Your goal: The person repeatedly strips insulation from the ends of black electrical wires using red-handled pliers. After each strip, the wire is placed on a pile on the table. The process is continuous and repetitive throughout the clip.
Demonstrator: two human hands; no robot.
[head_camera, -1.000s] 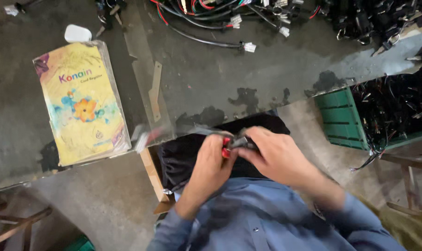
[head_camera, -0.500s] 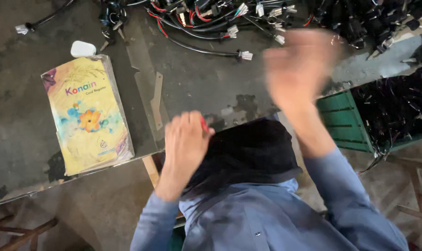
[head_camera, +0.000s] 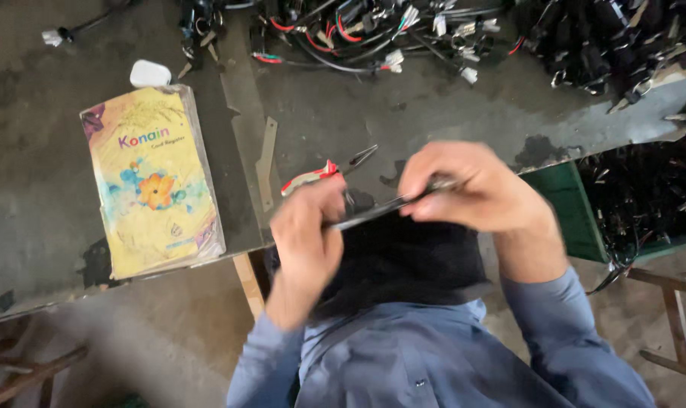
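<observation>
My left hand (head_camera: 306, 230) grips red-handled pliers (head_camera: 322, 171), whose jaws point up and to the right over the grey table (head_camera: 335, 113). A thin dark wire (head_camera: 373, 211) runs between both hands. My right hand (head_camera: 475, 189) pinches the right end of that wire, just above a black cloth (head_camera: 403, 261) on my lap. Both hands are close together at the table's near edge.
A yellow book in a plastic cover (head_camera: 152, 180) lies on the left. A small white object (head_camera: 150, 73) sits above it. A tangle of wires and connectors (head_camera: 373, 30) fills the far edge. A green crate of black parts (head_camera: 637, 204) stands at right.
My right hand reached up toward the wire pile and has come back down with a wire. My left hand now shows the pliers, raised near the table edge.
</observation>
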